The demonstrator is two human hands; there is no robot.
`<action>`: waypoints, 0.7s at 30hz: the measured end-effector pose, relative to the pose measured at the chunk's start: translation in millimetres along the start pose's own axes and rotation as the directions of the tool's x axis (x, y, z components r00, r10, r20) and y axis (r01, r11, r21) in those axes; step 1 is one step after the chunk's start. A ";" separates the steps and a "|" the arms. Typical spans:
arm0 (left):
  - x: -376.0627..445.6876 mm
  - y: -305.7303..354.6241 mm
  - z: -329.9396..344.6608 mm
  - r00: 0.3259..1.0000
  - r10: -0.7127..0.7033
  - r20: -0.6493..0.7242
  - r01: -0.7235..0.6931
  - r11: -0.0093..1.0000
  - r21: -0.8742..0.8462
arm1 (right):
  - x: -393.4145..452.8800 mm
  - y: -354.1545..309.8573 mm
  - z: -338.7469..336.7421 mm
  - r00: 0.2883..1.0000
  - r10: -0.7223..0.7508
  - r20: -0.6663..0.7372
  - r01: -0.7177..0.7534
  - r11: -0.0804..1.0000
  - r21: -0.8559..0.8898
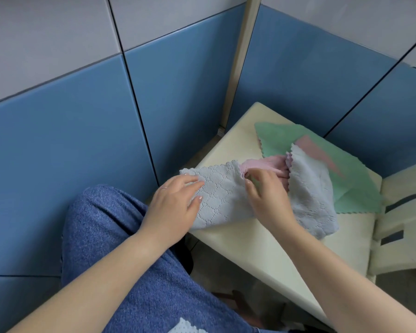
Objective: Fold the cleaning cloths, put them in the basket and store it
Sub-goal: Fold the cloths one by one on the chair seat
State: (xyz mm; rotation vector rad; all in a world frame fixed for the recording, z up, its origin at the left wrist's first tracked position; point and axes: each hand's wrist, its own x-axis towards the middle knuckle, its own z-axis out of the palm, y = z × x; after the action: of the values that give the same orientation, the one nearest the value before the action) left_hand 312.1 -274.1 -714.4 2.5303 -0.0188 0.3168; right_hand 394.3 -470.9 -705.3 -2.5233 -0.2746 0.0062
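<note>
grey cloth (pixel 222 195) under flat left hand (pixel 175 203), its edge pinched by right hand (pixel 267 192)

On the surface (pixel 262 248) lie three cloths: one grey cloth (pixel 223 198), one pink cloth (pixel 269 164), one green cloth (pixel 279 135). Two hands.

Soft, even, fairly bright light with only faint shadows, slight overall softness (no harsh glare), and wide-angle bending of straight lines toward the edges.

Textured grey cloth (pixel 222 198), smooth glossy blue wall tiles (pixel 70 140), matt cream tabletop (pixel 274 248)
</note>
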 end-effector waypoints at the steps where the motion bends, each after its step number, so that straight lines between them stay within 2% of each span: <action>1: 4.8 4.6 5.3 0.997 0.033 0.066 -0.038 0.997 0.074 | -3.0 -6.5 3.7 0.992 -0.125 -0.010 0.125 0.991 -0.038; 2: 9.6 8.7 12.2 0.991 0.042 0.125 -0.059 0.989 0.136 | -4.2 -12.2 9.6 0.974 -0.226 0.005 0.226 0.972 -0.071; 4: 17.5 11.3 27.9 0.982 0.034 0.184 -0.079 0.968 0.240 | -3.2 -22.7 24.2 0.943 -0.314 0.110 0.328 0.931 -0.159; 6: 18.1 7.7 41.4 0.973 -0.010 0.229 -0.069 0.940 0.335 | -2.6 -23.9 40.1 0.923 -0.288 0.255 0.352 0.899 -0.260; 8: 13.9 0.2 50.4 0.966 -0.043 0.253 -0.070 0.904 0.422 | -1.2 -14.3 51.1 0.913 -0.228 0.338 0.340 0.884 -0.322; 17: 15.0 -28.4 52.4 0.952 -0.177 0.251 0.063 0.913 0.404 | 1.3 8.9 52.0 0.932 -0.156 0.326 0.270 0.900 -0.342; 19: 16.8 -29.5 52.3 0.950 -0.176 0.257 0.069 0.923 0.379 | 3.8 5.8 49.8 0.924 -0.146 0.354 0.268 0.906 -0.327; 21: 18.2 -30.2 50.0 0.944 -0.217 0.247 0.137 0.943 0.303 | 3.2 2.9 44.4 0.931 -0.157 0.330 0.264 0.913 -0.311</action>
State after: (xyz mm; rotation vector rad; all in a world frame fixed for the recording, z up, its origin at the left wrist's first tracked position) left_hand 343.3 -275.7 -767.0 2.8152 0.1581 -0.1210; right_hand 395.0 -447.5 -743.3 -2.8285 -0.7324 0.2787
